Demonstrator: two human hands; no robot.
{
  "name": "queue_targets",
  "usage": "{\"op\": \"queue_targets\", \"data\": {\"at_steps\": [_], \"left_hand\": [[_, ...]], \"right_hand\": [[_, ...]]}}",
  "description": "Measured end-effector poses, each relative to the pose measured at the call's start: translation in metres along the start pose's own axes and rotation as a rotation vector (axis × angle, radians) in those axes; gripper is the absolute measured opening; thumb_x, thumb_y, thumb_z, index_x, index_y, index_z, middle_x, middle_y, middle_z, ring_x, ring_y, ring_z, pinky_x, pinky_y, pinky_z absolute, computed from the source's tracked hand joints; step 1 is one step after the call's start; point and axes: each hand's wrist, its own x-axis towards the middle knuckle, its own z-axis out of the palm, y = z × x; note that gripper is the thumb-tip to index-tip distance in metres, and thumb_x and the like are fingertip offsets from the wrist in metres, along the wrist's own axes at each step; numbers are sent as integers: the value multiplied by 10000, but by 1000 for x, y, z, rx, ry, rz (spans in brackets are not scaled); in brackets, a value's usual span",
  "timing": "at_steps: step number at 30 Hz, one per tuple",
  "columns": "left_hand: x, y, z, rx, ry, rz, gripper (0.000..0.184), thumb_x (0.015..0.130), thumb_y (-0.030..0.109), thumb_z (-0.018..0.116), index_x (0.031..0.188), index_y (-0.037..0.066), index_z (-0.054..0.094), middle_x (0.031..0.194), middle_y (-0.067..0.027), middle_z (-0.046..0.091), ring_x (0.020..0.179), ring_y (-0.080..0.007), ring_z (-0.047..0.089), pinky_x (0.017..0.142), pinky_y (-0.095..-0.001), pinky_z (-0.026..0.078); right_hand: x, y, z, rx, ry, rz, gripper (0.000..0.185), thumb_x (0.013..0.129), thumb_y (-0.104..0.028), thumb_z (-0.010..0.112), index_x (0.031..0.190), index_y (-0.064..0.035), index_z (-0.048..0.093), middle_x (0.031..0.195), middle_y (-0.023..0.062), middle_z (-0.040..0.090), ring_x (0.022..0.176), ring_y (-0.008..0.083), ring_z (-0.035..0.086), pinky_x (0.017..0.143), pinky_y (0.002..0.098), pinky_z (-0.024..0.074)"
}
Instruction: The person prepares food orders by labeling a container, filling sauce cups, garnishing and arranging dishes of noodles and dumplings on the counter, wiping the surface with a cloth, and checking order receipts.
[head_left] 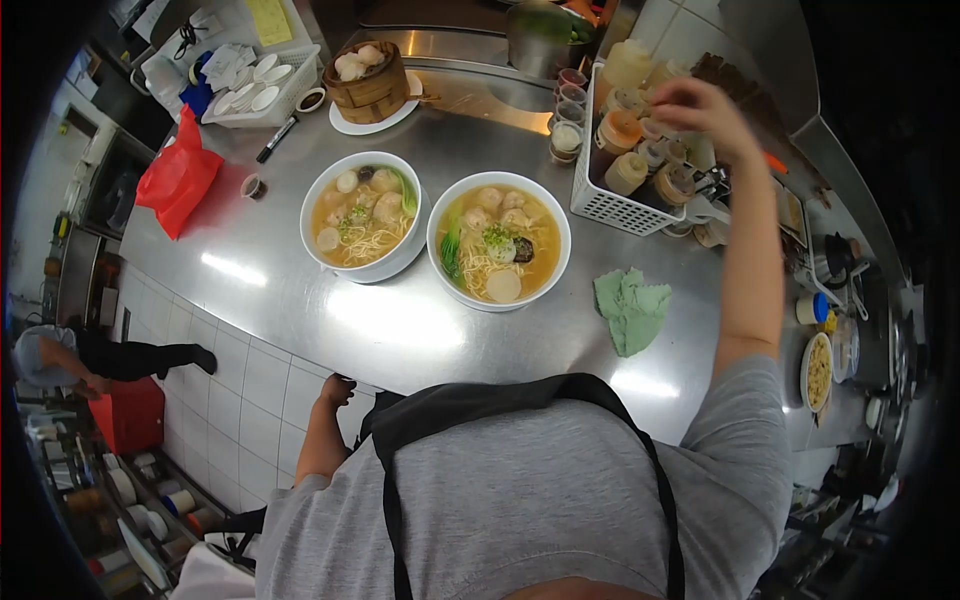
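My right hand (700, 110) is raised over the white plastic basket (628, 212), its fingers loosely bent and apart, with nothing visible in them. Squeeze bottles and jars fill that basket, among them an orange-topped bottle (618, 130) just below my fingertips. My left hand (339, 389) hangs by the counter's front edge with its fingers curled in and no object visible in it. Two white bowls of noodle soup with dumplings and greens stand on the counter: a left bowl (312, 245) on a white plate (395, 268), and a right bowl (562, 262).
A crumpled green cloth (632, 310) lies right of the bowls. Behind stands a bamboo steamer (368, 98) of dumplings on a plate. Left are a red plastic bag (178, 180), a sauce cup (253, 187) and a marker (276, 140). Another person (110, 355) is at far left.
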Motion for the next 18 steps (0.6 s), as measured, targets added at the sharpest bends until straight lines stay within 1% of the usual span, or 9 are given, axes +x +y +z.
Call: {"op": "queue_targets", "data": {"at_steps": [1,2,3,4,6,10,12,14,18], "left_hand": [[5,1,0,7,-3,7,293,741,86,617,1014,15,538,689,-85,614,553,-180,594,417,-319,445],[12,1,-1,142,-37,178,256,738,80,616,978,20,551,678,-79,608,538,-172,584,410,-311,438],[15,-1,-2,276,-70,347,219,735,74,615,943,25,564,667,-73,601,523,-164,573,402,-304,430],[12,1,-2,277,-71,350,219,735,74,615,943,25,564,667,-73,601,523,-164,573,402,-304,430],[-1,15,-1,112,-29,240,216,737,77,614,943,29,565,711,-87,613,581,-173,590,430,-326,445],[-15,5,-9,-38,31,132,280,749,84,611,1018,43,545,758,-115,620,663,-206,611,480,-355,472],[-13,-16,-15,-43,23,110,301,754,86,607,1043,47,533,752,-121,615,668,-218,612,487,-368,476],[-13,-38,-23,-102,-20,100,306,767,89,596,1062,54,524,777,-127,607,711,-246,618,517,-419,484],[-31,-63,-35,-51,46,12,305,766,81,594,1063,68,524,803,-124,598,725,-258,611,524,-433,473]], "right_hand": [[5,-8,31,-17,-102,-10,154,771,-133,657,906,-76,611,822,-16,597,740,57,549,669,193,447],[10,-12,64,136,-240,14,127,760,-90,658,869,-53,603,814,-3,595,755,68,563,657,204,455],[13,-19,96,130,-359,-3,140,750,-79,667,870,-47,601,829,6,608,749,76,571,668,218,467],[16,-16,127,110,-430,-66,130,763,-79,658,874,-44,599,842,16,621,742,81,581,667,221,480],[25,-3,176,93,-599,-24,118,768,-64,646,875,-35,604,855,25,631,749,74,594,630,206,492],[20,-8,216,-102,-565,-16,130,743,-52,655,870,-30,640,786,37,653,713,83,602,618,217,480],[19,-6,222,-202,-471,-184,136,731,-54,657,864,-29,647,770,35,658,695,98,605,627,241,474],[18,-9,224,-223,-453,-179,141,726,-57,659,863,-28,645,769,34,657,692,105,606,638,248,472],[22,-14,220,-269,-454,-188,145,733,-62,658,872,-27,641,747,25,643,697,102,601,649,241,469]]}}
